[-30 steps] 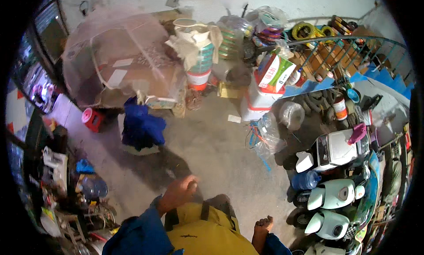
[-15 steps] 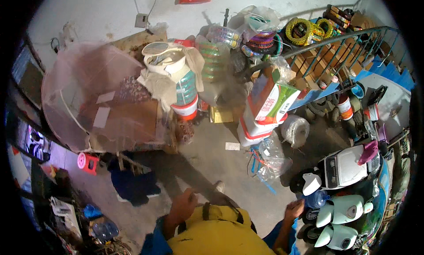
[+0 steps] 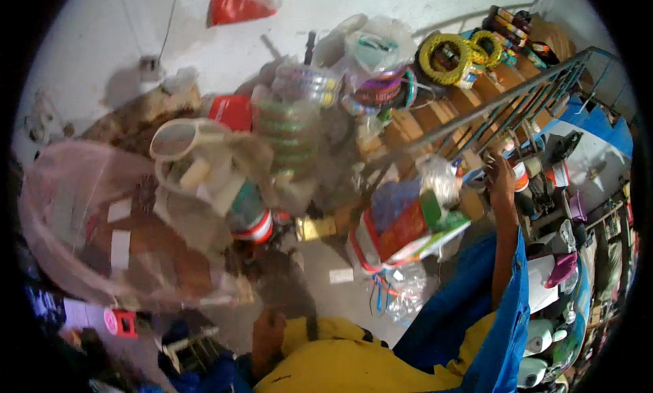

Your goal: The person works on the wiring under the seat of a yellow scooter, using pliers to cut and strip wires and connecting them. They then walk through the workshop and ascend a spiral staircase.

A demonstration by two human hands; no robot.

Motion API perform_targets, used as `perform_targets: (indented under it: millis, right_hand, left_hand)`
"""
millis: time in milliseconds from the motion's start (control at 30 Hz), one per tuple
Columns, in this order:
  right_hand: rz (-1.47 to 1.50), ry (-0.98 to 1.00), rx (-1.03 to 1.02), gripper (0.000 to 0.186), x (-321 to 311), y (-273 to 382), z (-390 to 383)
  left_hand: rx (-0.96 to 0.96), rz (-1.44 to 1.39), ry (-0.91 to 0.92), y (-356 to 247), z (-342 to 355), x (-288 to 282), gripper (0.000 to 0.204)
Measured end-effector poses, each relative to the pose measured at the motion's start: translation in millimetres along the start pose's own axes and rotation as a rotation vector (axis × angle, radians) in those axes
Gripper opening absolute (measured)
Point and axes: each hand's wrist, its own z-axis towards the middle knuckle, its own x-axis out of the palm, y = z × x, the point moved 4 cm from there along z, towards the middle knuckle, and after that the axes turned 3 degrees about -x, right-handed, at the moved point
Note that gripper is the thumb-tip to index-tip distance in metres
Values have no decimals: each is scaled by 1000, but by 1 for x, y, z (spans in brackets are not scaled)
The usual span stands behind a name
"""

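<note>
My right arm, in a blue sleeve, stretches forward and up to the right. My right hand (image 3: 500, 172) is raised in front of the metal railing (image 3: 469, 124), its fingers apart, with nothing visible in them. Below and left of it stands a white bucket with a red rim (image 3: 365, 245), a red, white and green carton (image 3: 415, 233) on top. My left hand (image 3: 270, 325) hangs low beside my yellow apron (image 3: 347, 366). Its fingers are dark and smeared, so their grip is unclear.
A pink mesh cover (image 3: 61, 209) stands over a table at left. Next to it a cloth-draped container rests on a red-banded bucket (image 3: 255, 228). Bagged tyres (image 3: 286, 134) line the wall; yellow rings (image 3: 442, 58) lie beyond the railing. White-and-green scooters (image 3: 537, 338) are at lower right.
My right arm has swung up and forward from low at my side to the railing. The view has shifted, bringing the buckets and table nearer. My left hand stays low by the apron.
</note>
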Motion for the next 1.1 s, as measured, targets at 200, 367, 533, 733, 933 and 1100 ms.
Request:
perform_targets:
  millis: [200, 367, 533, 733, 933, 1100]
  right_hand:
    - [-234, -109, 32, 54, 81, -7, 218]
    - [-341, -364, 319, 58, 121, -13, 347]
    - [-189, -426, 361, 87, 115, -77, 493]
    - [-178, -688, 404, 65, 134, -143, 620]
    - [-163, -785, 392, 31, 134, -99, 635]
    - [0, -812, 365, 28, 117, -101, 639]
  left_hand:
    - [169, 31, -1, -174, 234, -69, 25]
    - [188, -60, 155, -267, 361, -73, 22]
    - [155, 57, 181, -371, 478, -52, 29]
    - [-30, 115, 157, -440, 597, -28, 31]
    - [13, 49, 336, -602, 688, 41, 23]
    - [-10, 184, 488, -684, 715, 111, 22]
